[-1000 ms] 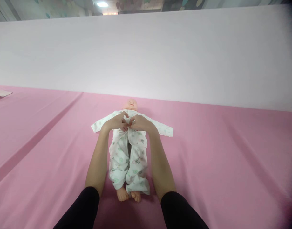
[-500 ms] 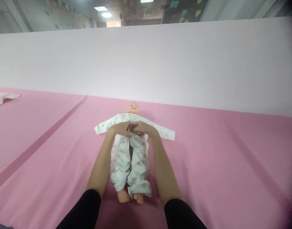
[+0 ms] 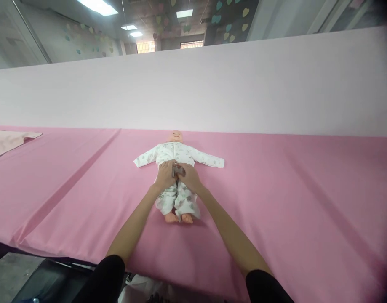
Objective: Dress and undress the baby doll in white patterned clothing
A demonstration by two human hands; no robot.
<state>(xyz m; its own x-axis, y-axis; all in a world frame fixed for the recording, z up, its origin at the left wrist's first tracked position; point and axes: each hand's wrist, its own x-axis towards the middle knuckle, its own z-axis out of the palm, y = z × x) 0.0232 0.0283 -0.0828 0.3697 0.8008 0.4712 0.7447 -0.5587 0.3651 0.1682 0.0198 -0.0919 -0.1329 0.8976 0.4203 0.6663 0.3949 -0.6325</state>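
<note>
Doll (image 3: 177, 148) lies mid-frame on pink bench (image 3: 275, 202), top on and closed. My left hand (image 3: 166, 174) and right hand (image 3: 187, 176) pinch the patterned suit (image 3: 176, 153) at the waist; lower fastening left.

1. Left hand (image 3: 166, 176): palm down, fingers curled inward toward the right hand, knuckles facing up.
2. Right hand (image 3: 186, 176): palm down, fingers bent, its fingertips meeting those of the left hand at the centre.
3. Both forearms: bare, stretched far forward and converging from the near edge toward the hands, forming a narrow V.
4. Upper arms: covered by black sleeves at the near left and near right, ending just above the elbows.
</note>
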